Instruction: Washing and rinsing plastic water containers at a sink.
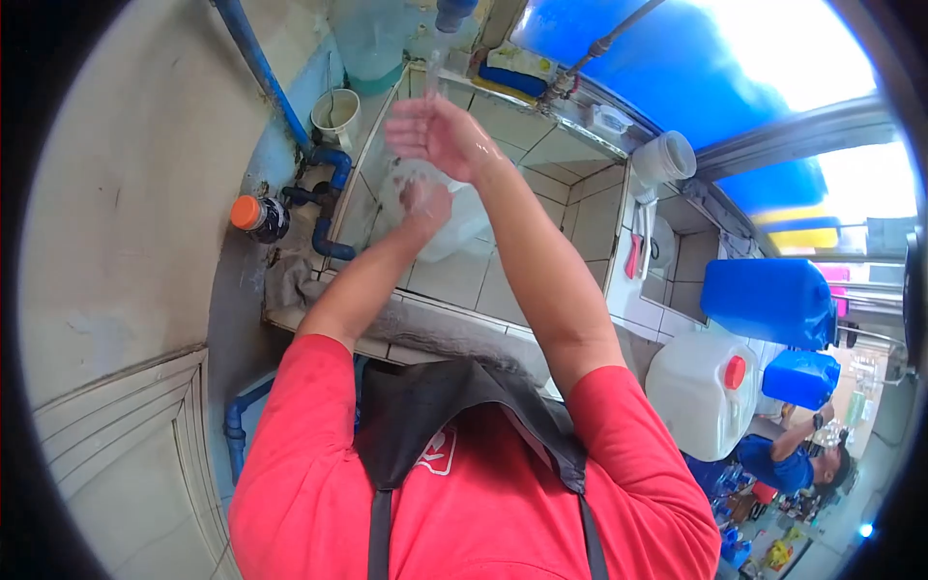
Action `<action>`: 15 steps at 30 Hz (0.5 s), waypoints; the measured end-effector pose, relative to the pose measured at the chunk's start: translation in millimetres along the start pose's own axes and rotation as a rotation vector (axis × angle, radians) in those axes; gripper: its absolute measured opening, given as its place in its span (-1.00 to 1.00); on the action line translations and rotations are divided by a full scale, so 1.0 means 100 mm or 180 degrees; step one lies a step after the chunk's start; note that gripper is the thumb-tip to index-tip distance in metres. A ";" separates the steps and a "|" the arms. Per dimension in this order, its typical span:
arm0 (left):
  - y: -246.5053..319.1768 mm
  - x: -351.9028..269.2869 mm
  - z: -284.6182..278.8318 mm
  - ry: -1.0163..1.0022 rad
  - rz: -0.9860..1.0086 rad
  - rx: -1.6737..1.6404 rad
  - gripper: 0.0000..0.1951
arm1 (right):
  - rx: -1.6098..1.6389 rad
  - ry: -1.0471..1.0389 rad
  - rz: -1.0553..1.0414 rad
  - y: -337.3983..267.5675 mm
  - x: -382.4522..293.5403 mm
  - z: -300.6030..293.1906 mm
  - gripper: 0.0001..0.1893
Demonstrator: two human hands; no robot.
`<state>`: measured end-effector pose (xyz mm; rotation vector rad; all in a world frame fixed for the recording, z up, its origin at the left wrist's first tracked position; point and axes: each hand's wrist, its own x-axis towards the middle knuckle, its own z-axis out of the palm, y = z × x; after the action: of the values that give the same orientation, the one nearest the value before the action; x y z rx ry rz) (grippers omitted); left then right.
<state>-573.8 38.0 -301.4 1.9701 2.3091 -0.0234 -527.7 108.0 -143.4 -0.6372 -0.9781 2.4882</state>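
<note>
My right hand is wet and held flat, palm showing, under a stream of water from the faucet. Just below it, my left hand is blurred by splashing, so its grip is unclear. A translucent plastic container lies in the tiled sink, close behind and beside my left hand. Part of that container is hidden by my hands and forearms.
Blue pipes, a mug and an orange-lidded jar line the left side. A white tub, a pink-handled tool, blue jerrycans and a white jerrycan stand right. Another person is farther right.
</note>
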 end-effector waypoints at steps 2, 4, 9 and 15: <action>0.08 0.05 -0.09 0.0360 -0.0136 0.0160 -0.73 | -0.1035 0.0355 0.0020 0.16 -0.04 -0.41 -0.61; -0.03 0.19 -0.12 -0.1954 -0.0050 0.0627 -0.79 | -0.3706 0.1246 0.0600 0.40 -0.19 -0.63 -0.57; -0.16 0.12 -0.03 -0.1086 -0.0022 -0.0304 -0.69 | -0.5032 0.1673 0.1312 1.34 -0.70 -1.07 -0.38; -0.34 0.22 0.22 -0.2283 -0.0378 -0.1872 -0.51 | -0.4775 0.2607 0.0679 1.84 -0.74 -0.54 -0.08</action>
<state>-609.4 52.8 -326.8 1.2549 1.6958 -0.0452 -471.7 -25.6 -289.1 -1.9560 -2.2412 0.8819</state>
